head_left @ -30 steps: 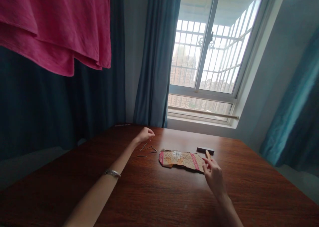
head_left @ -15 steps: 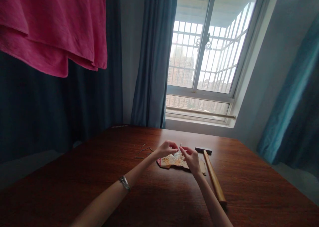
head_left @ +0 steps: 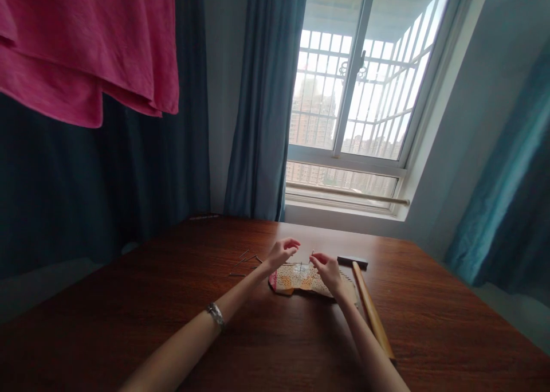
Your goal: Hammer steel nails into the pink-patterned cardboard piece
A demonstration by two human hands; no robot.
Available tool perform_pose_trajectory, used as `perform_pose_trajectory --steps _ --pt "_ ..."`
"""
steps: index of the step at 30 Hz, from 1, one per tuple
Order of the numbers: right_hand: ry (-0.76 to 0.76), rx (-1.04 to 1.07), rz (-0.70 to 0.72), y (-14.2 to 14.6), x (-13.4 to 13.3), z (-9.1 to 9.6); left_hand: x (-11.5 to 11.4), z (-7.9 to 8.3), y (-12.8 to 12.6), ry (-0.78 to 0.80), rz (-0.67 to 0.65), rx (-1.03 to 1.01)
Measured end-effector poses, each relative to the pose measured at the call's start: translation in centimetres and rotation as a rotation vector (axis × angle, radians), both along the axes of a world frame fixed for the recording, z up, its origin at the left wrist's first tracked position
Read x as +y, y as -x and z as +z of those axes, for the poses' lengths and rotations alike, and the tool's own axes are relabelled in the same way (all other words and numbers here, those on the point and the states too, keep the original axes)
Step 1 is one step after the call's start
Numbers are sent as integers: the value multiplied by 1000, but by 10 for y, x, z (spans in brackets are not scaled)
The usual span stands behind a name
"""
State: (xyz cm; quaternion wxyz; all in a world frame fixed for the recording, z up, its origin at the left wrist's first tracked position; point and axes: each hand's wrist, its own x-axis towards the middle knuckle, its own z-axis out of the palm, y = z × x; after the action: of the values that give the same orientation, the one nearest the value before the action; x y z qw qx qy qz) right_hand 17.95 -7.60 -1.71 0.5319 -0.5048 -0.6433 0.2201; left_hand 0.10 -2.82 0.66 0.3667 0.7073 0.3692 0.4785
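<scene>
My right hand (head_left: 329, 270) pinches a nail (head_left: 313, 253) between thumb and fingertips, its thin shaft pointing up. Below that hand lies a flat board (head_left: 286, 281) with a dotted pattern in white, orange and pink, partly hidden by the hand and wrist. Another thin nail (head_left: 301, 266) appears to stand upright on the board. My left hand (head_left: 281, 253) hovers over the board's left far edge, fingers stretched out and apart, with nothing in it. A hammer (head_left: 373, 310) with a wooden handle and dark head rests to the right of the board.
Several loose nails (head_left: 243, 260) lie on the brown wooden table (head_left: 275, 340), left of the board. A pink cloth (head_left: 124, 54) hangs at upper left. Blue curtains (head_left: 262, 111) and a barred window (head_left: 352, 82) are behind the table.
My hands were together at the nail above the board. Now the left hand has let go and drawn away to the left, while the right keeps the nail. The view has shifted slightly.
</scene>
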Motion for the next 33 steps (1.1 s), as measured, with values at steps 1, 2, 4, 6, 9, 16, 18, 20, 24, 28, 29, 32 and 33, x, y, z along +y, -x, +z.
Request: perform_pose_trajectory --steps 1,2,4,6,9,16,18,20,24,28,29,32,33 --pt "-9 -27 13 1 3 -4 3 -6 0 30 3 -22" --pt "-14 -42 25 2 5 -7 5 -12 -1 58 -2 -39" --pt "-18 -57 34 4 8 -14 10 -24 -3 116 -22 -83" --pt "-18 -71 30 6 9 -19 12 -34 -5 178 -52 -142" --pt "-13 -91 17 5 9 -25 14 -45 -5 217 -79 -173" --pt "-37 -164 17 3 10 -31 13 -54 -5 245 -78 -82" --pt "-34 -175 23 4 10 -32 11 -53 -6 227 -65 -43" --pt "-31 -192 24 5 10 -33 9 -51 -6 199 -57 -1" --pt "-35 -271 4 7 7 -33 3 -46 -6 104 -57 68" --pt "-51 -343 1 7 3 -31 -1 -44 -8 55 -77 129" --pt "-53 -350 4 7 2 -31 -2 -44 -9 47 -77 145" --pt "-38 -349 5 6 2 -31 -2 -45 -11 13 -56 212" --pt "-33 -345 8 6 2 -31 -2 -46 -12 2 -45 236"
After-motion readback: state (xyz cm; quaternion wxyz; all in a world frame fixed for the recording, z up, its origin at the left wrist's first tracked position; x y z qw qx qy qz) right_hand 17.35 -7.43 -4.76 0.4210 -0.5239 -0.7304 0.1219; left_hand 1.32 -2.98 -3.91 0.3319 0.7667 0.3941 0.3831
